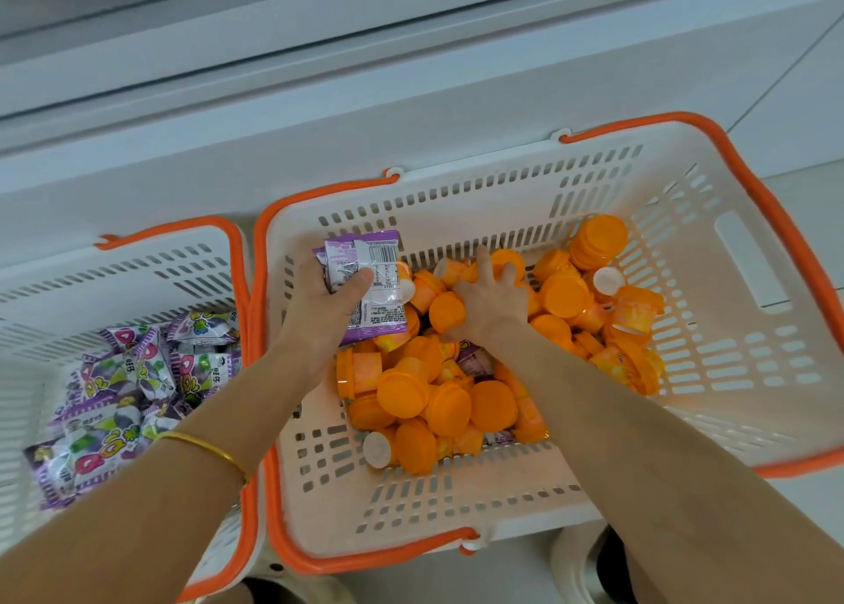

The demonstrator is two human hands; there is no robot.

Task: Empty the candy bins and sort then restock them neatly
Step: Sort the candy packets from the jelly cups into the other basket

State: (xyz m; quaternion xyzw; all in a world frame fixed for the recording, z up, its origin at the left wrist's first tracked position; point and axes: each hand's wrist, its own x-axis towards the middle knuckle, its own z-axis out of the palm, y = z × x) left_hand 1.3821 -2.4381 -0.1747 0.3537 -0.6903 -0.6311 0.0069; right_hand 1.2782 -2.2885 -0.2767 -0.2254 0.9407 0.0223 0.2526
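Observation:
Two white slotted baskets with orange rims sit side by side. The right basket (pixel 730 311) holds a heap of orange jelly cups (pixel 447 402) with a few purple packets (pixel 475 360) buried among them. My left hand (pixel 326 306) grips a small bunch of purple candy packets (pixel 370 279) above the heap's left side. My right hand (pixel 491 299) reaches into the cups, fingers curled down among them; what they hold is hidden. The left basket (pixel 137 279) holds several purple and white candy packets (pixel 118 402).
A long white cabinet or freezer edge (pixel 411 114) runs behind both baskets. Pale floor tiles (pixel 799 114) show at the right. The baskets rest on white stools or stands (pixel 575 558), partly visible below. A gold bangle (pixel 205 448) is on my left wrist.

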